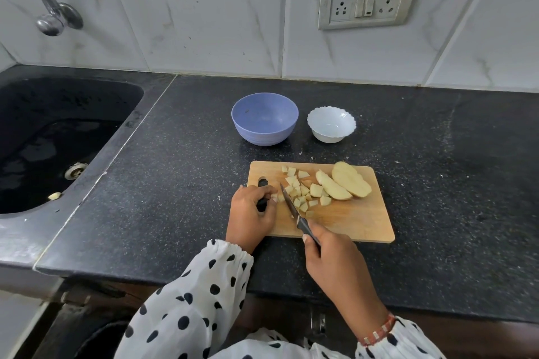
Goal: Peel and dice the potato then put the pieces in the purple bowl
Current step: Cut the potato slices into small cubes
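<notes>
Potato pieces [300, 192] between curled hands [252, 214].

A black speckled countertop [437, 183] is carrying a wooden cutting board [350, 221] near its front edge; a purple bowl [264, 119] and white bowl [331, 124] (scalloped rim) are sitting behind it.
</notes>
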A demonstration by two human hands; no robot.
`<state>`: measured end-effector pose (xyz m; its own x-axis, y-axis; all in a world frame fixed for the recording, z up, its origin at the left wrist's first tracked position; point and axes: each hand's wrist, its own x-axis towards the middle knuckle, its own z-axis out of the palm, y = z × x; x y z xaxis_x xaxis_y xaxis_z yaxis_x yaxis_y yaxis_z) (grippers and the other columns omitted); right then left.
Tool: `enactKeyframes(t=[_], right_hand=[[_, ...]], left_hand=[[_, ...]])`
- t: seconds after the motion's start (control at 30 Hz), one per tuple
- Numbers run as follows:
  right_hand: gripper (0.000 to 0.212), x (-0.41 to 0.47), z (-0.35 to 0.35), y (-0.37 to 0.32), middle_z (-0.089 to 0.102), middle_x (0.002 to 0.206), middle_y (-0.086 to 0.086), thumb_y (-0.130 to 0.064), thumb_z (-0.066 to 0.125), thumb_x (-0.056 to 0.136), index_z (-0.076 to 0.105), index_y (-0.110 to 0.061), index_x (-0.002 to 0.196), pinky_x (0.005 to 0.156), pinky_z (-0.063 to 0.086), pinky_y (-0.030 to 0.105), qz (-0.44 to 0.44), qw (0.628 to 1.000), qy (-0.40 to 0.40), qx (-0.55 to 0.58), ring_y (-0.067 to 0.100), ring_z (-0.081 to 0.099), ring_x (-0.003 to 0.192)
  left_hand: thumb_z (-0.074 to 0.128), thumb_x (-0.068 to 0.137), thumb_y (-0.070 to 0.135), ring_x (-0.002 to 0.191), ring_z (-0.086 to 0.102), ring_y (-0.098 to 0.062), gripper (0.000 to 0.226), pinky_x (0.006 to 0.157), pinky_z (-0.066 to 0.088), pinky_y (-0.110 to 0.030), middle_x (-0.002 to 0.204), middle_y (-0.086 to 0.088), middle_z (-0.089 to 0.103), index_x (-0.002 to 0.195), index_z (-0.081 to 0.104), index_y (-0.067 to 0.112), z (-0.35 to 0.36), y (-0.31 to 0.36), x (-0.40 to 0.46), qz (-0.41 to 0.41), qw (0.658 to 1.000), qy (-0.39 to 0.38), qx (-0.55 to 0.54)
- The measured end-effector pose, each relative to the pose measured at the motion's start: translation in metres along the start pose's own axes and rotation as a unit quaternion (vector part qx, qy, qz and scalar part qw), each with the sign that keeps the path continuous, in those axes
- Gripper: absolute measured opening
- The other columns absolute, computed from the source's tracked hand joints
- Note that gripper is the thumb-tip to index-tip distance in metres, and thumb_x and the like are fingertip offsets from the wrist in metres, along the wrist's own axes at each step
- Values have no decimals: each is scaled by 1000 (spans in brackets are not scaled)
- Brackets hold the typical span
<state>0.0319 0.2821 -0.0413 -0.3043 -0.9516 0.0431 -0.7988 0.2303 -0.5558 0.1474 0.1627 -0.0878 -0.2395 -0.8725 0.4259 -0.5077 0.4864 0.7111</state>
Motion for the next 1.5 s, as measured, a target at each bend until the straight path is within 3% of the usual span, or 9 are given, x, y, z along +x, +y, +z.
enactKeyframes(t=[0.3, 0.57, 0.73, 0.9, 0.97, 1.17, 1.27, 1.37, 1.5], right_hand=[[44, 6, 7, -4, 66, 92, -3, -31, 39, 98, 38, -22, 141, 61, 48, 22, 2, 1000, 1, -12, 9, 60, 72], [46, 0, 9, -7, 64, 96, -3, -31, 32, 100, 29, -23, 145, 61, 37, 21, -16, 996, -20, -83, 12, 60, 85], [43, 8, 6, -13, 63, 94, -2, -27, 35, 100, 34, -19, 142, 64, 48, 24, -24, 991, -23, -129, 12, 61, 80], [47, -2, -4, -10, 64, 87, -3, -26, 35, 99, 25, -22, 145, 56, 41, 23, -54, 980, -14, -193, 11, 59, 70], [45, 2, -13, -6, 64, 84, -5, -28, 35, 99, 30, -24, 144, 55, 42, 21, -48, 985, 9, -167, 9, 57, 67], [40, 11, -25, 5, 68, 89, 0, -29, 43, 96, 48, -22, 135, 63, 50, 29, 16, 998, 56, -37, 17, 63, 77], [39, 10, -27, 7, 69, 94, 2, -28, 46, 95, 50, -20, 134, 68, 51, 32, 33, 997, 70, -8, 20, 63, 83], [39, 11, -27, 8, 68, 96, 1, -28, 46, 95, 51, -20, 133, 69, 52, 34, 36, 997, 70, 8, 19, 63, 83], [38, 14, -28, 12, 69, 97, 2, -27, 48, 95, 52, -20, 132, 71, 53, 34, 40, 996, 76, 29, 20, 64, 85]], left_hand=[[74, 69, 14, 74, 58, -17, 20, 73, 38, -14, 79, -3, 63, 88, 72, 7, 7, -10, 1, 8, 999, -20, 40], [68, 70, 18, 66, 59, -17, 18, 66, 43, -25, 74, -2, 63, 86, 73, 10, 9, -9, 3, 7, 999, -26, 23], [66, 73, 22, 67, 57, -14, 20, 65, 46, -32, 74, -1, 64, 87, 73, 10, 9, -10, 2, 10, 999, -26, 33], [55, 77, 29, 64, 53, -12, 24, 75, 46, -37, 70, 2, 61, 81, 72, 13, 9, -9, 2, 58, 995, -17, 84], [53, 78, 29, 64, 56, -15, 24, 80, 43, -37, 70, 2, 62, 81, 72, 13, 10, -9, 1, 72, 992, -16, 106], [70, 68, 20, 57, 57, -15, 26, 60, 42, -22, 63, -3, 64, 88, 72, 4, 10, 5, 2, 64, 995, -57, 54], [76, 66, 15, 65, 58, -11, 34, 68, 45, -20, 70, -6, 67, 98, 70, 3, 13, 12, 3, 41, 997, -72, -5], [77, 70, 12, 77, 63, -11, 34, 76, 41, -9, 82, -6, 70, 102, 69, 4, 12, 18, 5, 42, 997, -54, -29], [69, 79, 9, 78, 57, -4, 23, 74, 37, 1, 85, -3, 70, 102, 69, 7, 6, 14, 12, 38, 999, -9, -18]])
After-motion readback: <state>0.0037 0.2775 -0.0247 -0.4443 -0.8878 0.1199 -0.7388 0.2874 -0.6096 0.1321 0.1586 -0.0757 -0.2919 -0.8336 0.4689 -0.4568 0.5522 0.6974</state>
